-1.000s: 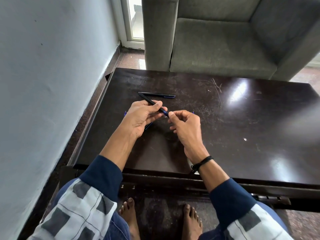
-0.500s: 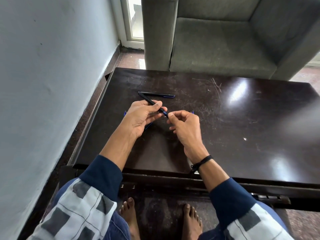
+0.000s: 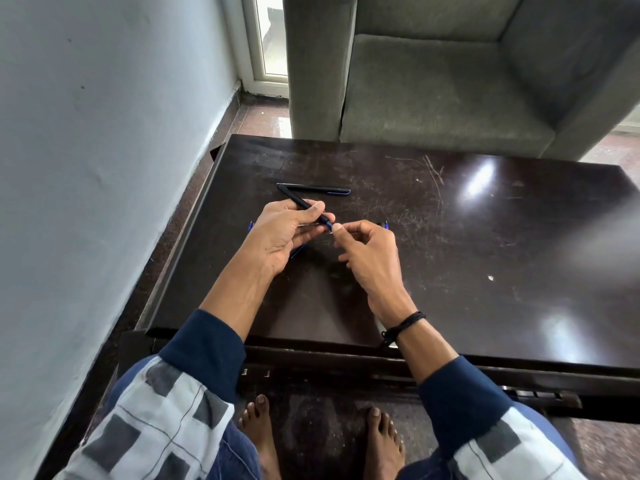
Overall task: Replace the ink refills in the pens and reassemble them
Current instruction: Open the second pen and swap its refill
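The left hand is curled round a black pen barrel, with the thumb laid over it, so that the barrel is held slanting just above the worktop. The right hand is drawn into a fingertip pinch on the small blue tip piece at the barrel's near end. Whether that piece is already seated or only touching cannot be told.

The step is judged to be the fitting of the tip onto the barrel. If the piece is started crooked, any thread could be crossed or the refill inside bent. If the pinch slackens, so small a part could be dropped and lost on the dark surface or over its edge.

Nearer the person than the barrel, partly hidden by the left hand, loose blue parts are lying and could be swept aside. Just beyond the barrel's far end a second pen lies flat, apart from both hands.
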Motion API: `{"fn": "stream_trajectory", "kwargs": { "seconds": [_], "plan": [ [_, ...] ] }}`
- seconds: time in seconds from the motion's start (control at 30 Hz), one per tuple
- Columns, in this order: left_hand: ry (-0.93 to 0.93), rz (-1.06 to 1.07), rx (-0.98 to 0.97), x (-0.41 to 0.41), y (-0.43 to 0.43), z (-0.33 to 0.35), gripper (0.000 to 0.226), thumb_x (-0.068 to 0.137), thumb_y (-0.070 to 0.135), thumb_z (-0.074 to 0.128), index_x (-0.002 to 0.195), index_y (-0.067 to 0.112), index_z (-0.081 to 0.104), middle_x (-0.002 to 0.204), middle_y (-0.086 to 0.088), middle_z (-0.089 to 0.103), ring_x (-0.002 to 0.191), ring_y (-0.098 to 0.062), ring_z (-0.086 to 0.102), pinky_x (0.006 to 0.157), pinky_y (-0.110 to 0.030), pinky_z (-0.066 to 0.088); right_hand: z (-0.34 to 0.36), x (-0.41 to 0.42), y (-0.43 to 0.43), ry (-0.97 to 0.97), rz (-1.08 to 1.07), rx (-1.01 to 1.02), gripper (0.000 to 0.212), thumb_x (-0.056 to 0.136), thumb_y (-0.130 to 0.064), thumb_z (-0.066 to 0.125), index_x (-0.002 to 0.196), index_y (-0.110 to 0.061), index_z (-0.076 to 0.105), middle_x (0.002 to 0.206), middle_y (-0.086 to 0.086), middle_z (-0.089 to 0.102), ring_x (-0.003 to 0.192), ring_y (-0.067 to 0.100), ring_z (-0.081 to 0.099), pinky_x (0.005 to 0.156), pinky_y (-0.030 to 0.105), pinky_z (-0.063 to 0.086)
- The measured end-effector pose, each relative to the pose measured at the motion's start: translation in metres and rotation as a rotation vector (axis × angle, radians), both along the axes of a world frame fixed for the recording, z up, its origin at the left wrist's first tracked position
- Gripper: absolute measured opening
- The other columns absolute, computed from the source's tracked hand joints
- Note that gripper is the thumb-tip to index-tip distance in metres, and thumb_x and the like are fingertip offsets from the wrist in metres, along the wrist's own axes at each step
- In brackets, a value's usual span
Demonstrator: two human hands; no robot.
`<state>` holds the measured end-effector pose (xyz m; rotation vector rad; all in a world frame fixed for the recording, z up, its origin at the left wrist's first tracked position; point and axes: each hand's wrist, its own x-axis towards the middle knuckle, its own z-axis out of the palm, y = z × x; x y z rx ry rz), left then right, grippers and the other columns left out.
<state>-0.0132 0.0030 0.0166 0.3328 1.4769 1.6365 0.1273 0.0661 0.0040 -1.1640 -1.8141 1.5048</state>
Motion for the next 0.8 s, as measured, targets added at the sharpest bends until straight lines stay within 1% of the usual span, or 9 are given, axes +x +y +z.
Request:
{"fn": "stream_trajectory", "kwargs": {
  "seconds": [0.13,0.2,0.27,0.33,0.43,0.5,0.7,0.8],
  "plan": [
    [0.001,0.001,0.0,0.0002,-0.0001,-0.0003,0.016,0.094,0.009,0.068,0.108,0.0,0.071,0.098,-0.016,0.078,0.095,-0.023,0.076,0.074,-0.025,0.06,-0.0007,0.0006,0.0019,-0.004,-0.006,0.021,0.007,0.093,-0.03,0.074,0.088,-0.026,0.072,0.081,-0.004,0.073,0.07,0.012,0.069,0.077,0.043,0.061],
    [0.002,0.001,-0.003,0.0,0.0004,-0.0011,0.016,0.094,0.009,0.068,0.107,0.001,0.071,0.098,-0.016,0.078,0.095,-0.023,0.076,0.074,-0.024,0.059,-0.001,0.0006,0.0024,0.0,-0.003,0.024,0.007,0.091,-0.027,0.077,0.088,-0.027,0.071,0.079,-0.006,0.072,0.07,0.011,0.068,0.076,0.042,0.061],
    [0.001,0.0,-0.001,-0.0001,0.0001,-0.001,0.017,0.094,0.009,0.068,0.108,0.0,0.071,0.098,-0.016,0.078,0.095,-0.023,0.076,0.075,-0.025,0.06,-0.0013,0.0004,0.0025,0.015,-0.007,0.019,0.009,0.088,-0.028,0.08,0.089,-0.028,0.071,0.079,-0.006,0.071,0.07,0.011,0.068,0.076,0.043,0.06],
    [-0.003,0.003,0.004,0.0001,0.0,-0.0007,0.017,0.094,0.009,0.068,0.109,0.0,0.07,0.097,-0.016,0.078,0.094,-0.023,0.076,0.075,-0.025,0.06,-0.0006,0.0002,0.0016,0.027,-0.019,0.009,0.012,0.087,-0.035,0.08,0.089,-0.028,0.071,0.08,-0.005,0.072,0.07,0.012,0.068,0.077,0.045,0.059],
    [-0.028,0.016,0.01,0.0007,0.0003,-0.0005,0.014,0.094,0.008,0.068,0.106,0.0,0.071,0.094,-0.014,0.078,0.087,-0.023,0.077,0.071,-0.024,0.06,0.0012,-0.0001,0.0003,0.027,-0.036,-0.014,0.02,0.089,-0.048,0.074,0.089,-0.028,0.071,0.082,-0.003,0.074,0.069,0.013,0.068,0.078,0.048,0.059],
    [-0.033,0.02,0.009,0.0001,0.0005,-0.0008,0.011,0.093,0.007,0.068,0.103,0.002,0.071,0.093,-0.014,0.078,0.087,-0.023,0.077,0.069,-0.023,0.059,0.0028,-0.0002,-0.0002,0.019,-0.038,-0.013,0.023,0.09,-0.051,0.071,0.088,-0.028,0.072,0.083,-0.002,0.075,0.071,0.015,0.07,0.079,0.048,0.06],
    [-0.028,0.008,0.022,0.0015,0.0006,0.0002,0.013,0.095,0.007,0.066,0.106,0.0,0.069,0.093,-0.016,0.077,0.085,-0.023,0.077,0.07,-0.023,0.06,0.0041,0.0007,-0.0007,0.018,-0.023,-0.002,0.016,0.095,-0.04,0.07,0.089,-0.026,0.072,0.081,-0.001,0.075,0.069,0.013,0.067,0.076,0.049,0.06],
    [-0.025,0.006,0.016,0.0006,0.0012,-0.0015,0.013,0.095,0.008,0.066,0.106,0.0,0.068,0.096,-0.017,0.077,0.088,-0.025,0.077,0.071,-0.024,0.06,0.003,0.0005,0.0006,0.008,-0.029,0.002,0.011,0.096,-0.034,0.07,0.089,-0.026,0.072,0.081,-0.001,0.075,0.071,0.014,0.068,0.078,0.048,0.06]
  ]
}}
